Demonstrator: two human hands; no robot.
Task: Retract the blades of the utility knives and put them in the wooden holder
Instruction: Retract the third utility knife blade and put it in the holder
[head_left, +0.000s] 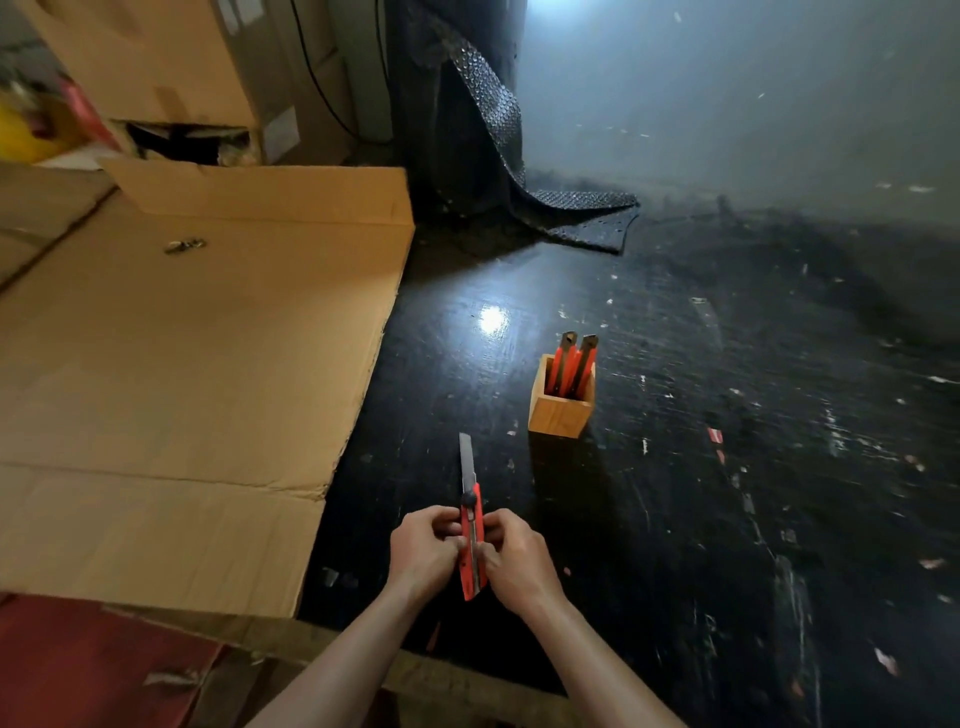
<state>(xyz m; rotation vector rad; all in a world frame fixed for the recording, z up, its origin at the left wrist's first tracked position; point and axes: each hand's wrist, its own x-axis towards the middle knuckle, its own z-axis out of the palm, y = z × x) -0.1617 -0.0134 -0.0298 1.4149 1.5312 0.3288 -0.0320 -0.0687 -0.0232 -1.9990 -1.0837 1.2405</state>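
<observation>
Head view: wooden holder (560, 410) is containing two knives (573, 364); left hand (427, 552) and right hand (514, 558) are both gripping a knife (471, 540), blade (466, 461) extended.

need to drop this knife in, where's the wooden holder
In the head view the wooden holder stands on the dark floor, ahead and right of both hands.

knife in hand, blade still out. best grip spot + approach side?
Grip the red body of the knife by its long flat sides, low toward the butt, coming in from left and right as the left hand and right hand do now. The bare blade sticks out the far end, pointing away, so stay behind the black slider and keep fingers off that end.
</observation>
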